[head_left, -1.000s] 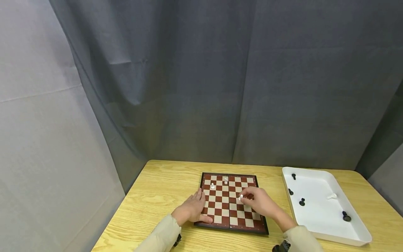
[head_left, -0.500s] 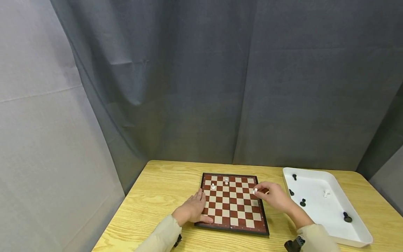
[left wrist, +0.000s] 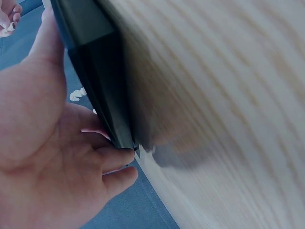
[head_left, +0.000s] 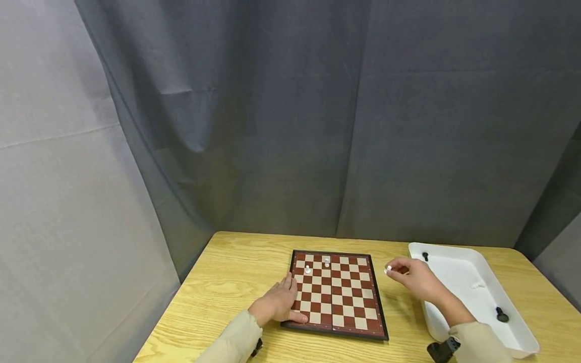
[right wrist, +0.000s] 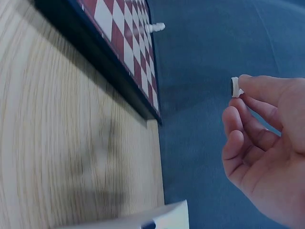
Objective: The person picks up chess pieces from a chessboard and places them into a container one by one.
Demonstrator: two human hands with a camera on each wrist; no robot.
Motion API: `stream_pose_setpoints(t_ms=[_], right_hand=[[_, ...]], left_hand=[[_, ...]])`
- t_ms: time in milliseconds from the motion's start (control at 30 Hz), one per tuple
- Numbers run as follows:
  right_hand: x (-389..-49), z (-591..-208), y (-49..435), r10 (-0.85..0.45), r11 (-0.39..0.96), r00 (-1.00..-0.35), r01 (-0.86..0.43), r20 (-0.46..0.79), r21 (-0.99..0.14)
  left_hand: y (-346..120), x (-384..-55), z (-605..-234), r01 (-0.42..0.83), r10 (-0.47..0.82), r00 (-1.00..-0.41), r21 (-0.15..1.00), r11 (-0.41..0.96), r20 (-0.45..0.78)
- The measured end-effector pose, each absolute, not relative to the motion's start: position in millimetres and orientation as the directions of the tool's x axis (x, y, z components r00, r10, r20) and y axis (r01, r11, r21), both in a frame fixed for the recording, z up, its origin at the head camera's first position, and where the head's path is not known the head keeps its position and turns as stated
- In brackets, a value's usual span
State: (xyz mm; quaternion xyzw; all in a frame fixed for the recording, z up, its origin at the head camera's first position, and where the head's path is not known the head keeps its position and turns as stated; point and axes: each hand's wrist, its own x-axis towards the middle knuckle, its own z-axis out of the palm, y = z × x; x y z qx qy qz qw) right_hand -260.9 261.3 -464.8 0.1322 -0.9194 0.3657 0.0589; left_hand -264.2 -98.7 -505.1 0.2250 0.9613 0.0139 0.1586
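A red and cream chessboard with a dark frame lies on the wooden table. Spread along its left edge, my left hand touches the frame, its thumb over the near left corner. In the left wrist view, fingertips meet the board's dark side. My right hand is in the air between the board and the white tray, pinching a white chess piece between thumb and fingers, its round base facing outward. Two other white chess pieces stand on the board: one near the left edge, one toward the back.
In the tray, a white chess piece lies on its side, with a black piece near the back and another toward the front right. The right forearm covers part of the tray. A dark grey curtain hangs behind the table.
My right hand has moved right, from over the board's right half to beyond its right edge, carrying the white chess piece. The left hand has stayed in place.
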Motion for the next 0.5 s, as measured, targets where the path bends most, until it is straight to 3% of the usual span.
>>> stream_pose_setpoints(t_ms=[267, 500], right_hand=[[-257.3, -462.4, 283.1, -0.186, 0.701, -0.953, -0.298, 0.238, -0.648], [-253.8, -463.7, 301.2, -0.157, 0.725, -0.971, -0.236, 0.178, -0.647]], left_hand=[[-98.4, -264.7, -504.3, 0.436, 0.441, -0.851, 0.084, 0.896, -0.285], [-98.9, -265.3, -504.5, 0.433, 0.442, -0.842, 0.101, 0.896, -0.308]])
